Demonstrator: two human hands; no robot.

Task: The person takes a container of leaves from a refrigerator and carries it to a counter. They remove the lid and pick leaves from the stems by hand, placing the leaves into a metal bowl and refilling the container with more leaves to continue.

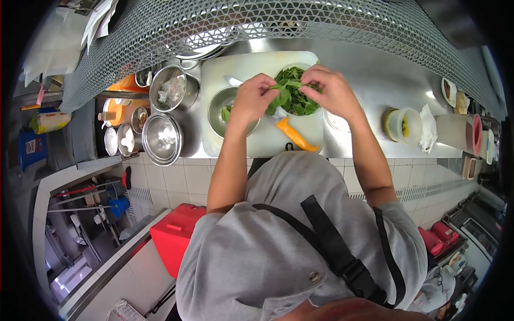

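My left hand (pixel 252 99) pinches a sprig of green leaves (pixel 289 84) from one side, over the inner edge of a steel bowl (pixel 218 101). On the other side my right hand (pixel 327 88) grips the same sprig with thumb and fingers. Below it stands a round container heaped with leafy greens (pixel 304 104). A few leaves lie in the steel bowl, partly hidden by my left hand and forearm. Between the two vessels a knife with a yellow handle (pixel 294 134) rests on the white cutting board (pixel 267 142). Another blade tip (pixel 232 81) shows behind my left hand.
Left of the board are a steel pot (pixel 174 88) with a plastic bag inside and stacked steel bowls (pixel 162 139). To the right stand plastic tubs (pixel 404 127) on the steel counter (pixel 369 69). A metal mesh shelf (pixel 267 18) spans the back. Behind me sits a red box (pixel 174 232).
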